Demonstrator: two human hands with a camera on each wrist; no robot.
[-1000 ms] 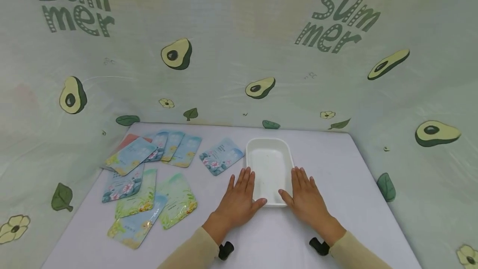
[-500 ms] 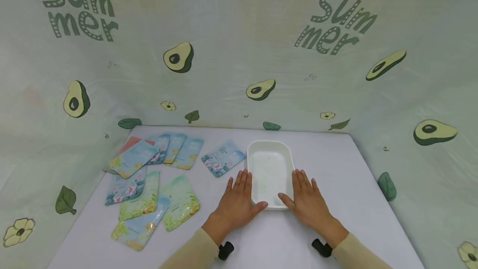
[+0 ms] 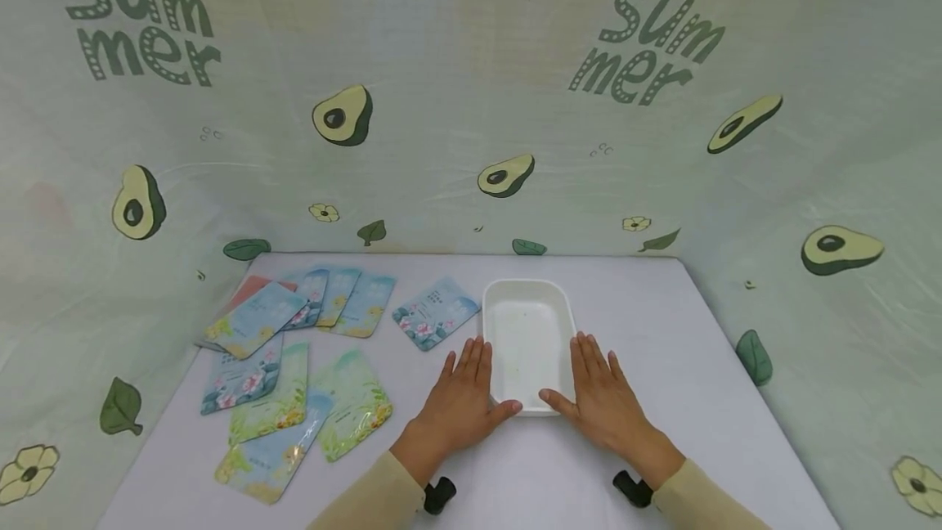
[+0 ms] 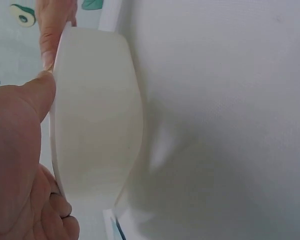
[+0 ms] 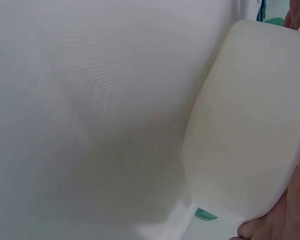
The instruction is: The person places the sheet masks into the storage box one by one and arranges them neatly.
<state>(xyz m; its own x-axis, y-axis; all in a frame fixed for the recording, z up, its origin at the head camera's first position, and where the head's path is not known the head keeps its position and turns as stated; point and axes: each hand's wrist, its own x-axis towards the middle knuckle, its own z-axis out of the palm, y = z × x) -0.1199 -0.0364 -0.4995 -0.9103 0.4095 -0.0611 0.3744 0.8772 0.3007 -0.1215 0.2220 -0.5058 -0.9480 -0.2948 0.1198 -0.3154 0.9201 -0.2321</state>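
Note:
A white rectangular plastic tray (image 3: 528,342) stands on the table with its inside bare. My left hand (image 3: 456,411) rests against its left rim near the front corner, fingers straight and thumb at the front edge. On the opposite side, my right hand (image 3: 609,407) touches the right rim in the same way. The left wrist view shows the tray's outer wall (image 4: 97,115) beside my left palm and thumb (image 4: 40,95). From the right wrist, the outer wall (image 5: 250,120) also shows, with my right hand (image 5: 295,200) partly out of frame.
Left of the tray lies a blue floral sachet (image 3: 436,313). Further left, several flat blue, green and red sachets overlap in a loose spread, with a green one (image 3: 353,403) nearest my left hand. A printed cloth (image 3: 427,47) hangs behind the white table (image 3: 684,375).
The head view has shifted slightly. Both hands stay at the tray's sides, and the tray and sachets keep their places.

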